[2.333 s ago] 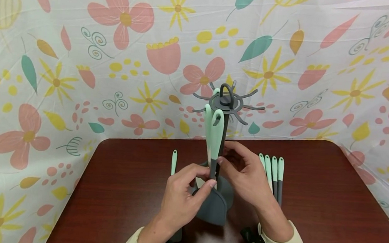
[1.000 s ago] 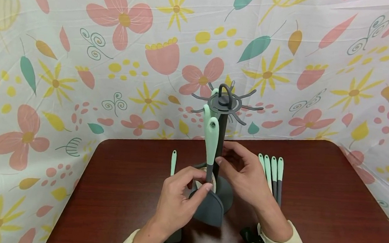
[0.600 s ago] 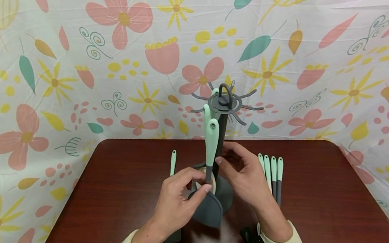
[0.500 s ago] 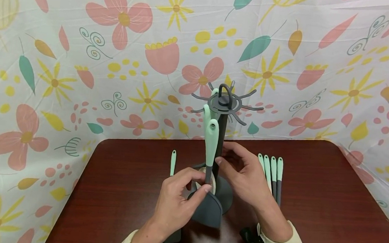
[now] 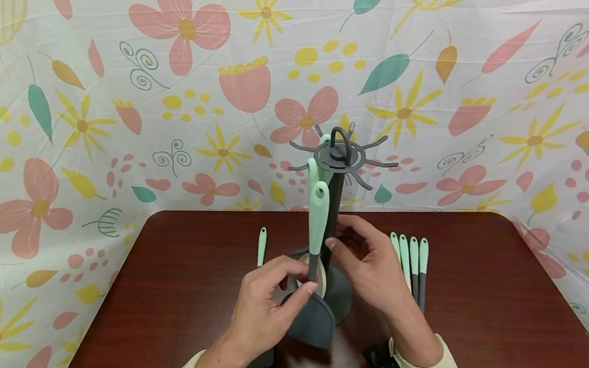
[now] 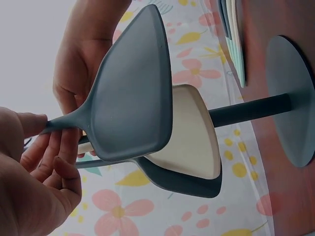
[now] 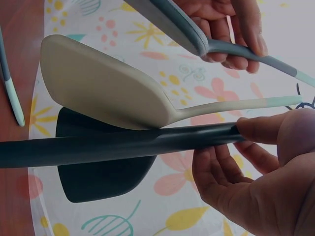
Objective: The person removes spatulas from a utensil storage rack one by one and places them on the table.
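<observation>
In my head view, my right grip (image 5: 371, 267) and wrist (image 5: 408, 321) hide the lower parts of four slim mint-topped handles (image 5: 414, 257). My left wrist view has the broad dark-grey spatula (image 6: 133, 93) covering part of the flat cream spatula (image 6: 196, 140); my right wrist view crops the dark-grey spatula above and the straight dark pole (image 7: 98, 150) at left.

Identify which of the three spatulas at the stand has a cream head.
The middle spatula, between the held spatula in the left grip and the rear spatula: its head is cream; theirs are dark gray.
</observation>
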`<state>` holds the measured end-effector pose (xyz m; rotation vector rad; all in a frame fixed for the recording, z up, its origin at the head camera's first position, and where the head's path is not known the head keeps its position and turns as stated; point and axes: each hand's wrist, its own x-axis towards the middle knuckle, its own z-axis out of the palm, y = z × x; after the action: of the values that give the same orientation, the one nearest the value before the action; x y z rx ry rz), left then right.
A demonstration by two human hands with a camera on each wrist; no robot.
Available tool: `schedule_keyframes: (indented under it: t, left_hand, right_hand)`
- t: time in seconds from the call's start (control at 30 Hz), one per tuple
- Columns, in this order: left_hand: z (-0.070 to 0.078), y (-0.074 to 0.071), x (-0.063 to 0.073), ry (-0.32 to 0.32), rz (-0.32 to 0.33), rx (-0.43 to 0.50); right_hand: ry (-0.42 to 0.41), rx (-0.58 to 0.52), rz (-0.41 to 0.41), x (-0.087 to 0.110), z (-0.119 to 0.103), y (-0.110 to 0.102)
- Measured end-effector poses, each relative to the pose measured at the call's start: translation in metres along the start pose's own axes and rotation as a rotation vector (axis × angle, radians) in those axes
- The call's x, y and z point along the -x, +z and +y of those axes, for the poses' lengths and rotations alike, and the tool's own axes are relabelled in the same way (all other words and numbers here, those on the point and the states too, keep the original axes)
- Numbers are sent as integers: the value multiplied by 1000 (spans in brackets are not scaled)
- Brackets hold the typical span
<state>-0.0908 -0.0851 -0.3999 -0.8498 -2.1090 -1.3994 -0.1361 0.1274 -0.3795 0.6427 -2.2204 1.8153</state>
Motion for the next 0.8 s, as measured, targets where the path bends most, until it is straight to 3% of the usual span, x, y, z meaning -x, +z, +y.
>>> schedule_keyframes:
  t: [0.23, 0.8]
  left_hand:
    - [0, -4, 5, -20, -3, -10]
    - [2, -9, 7, -1, -1, 29]
  right_hand:
    - [-2, 4, 2, 0, 0, 0]
    - [2, 11, 6, -1, 0, 0]
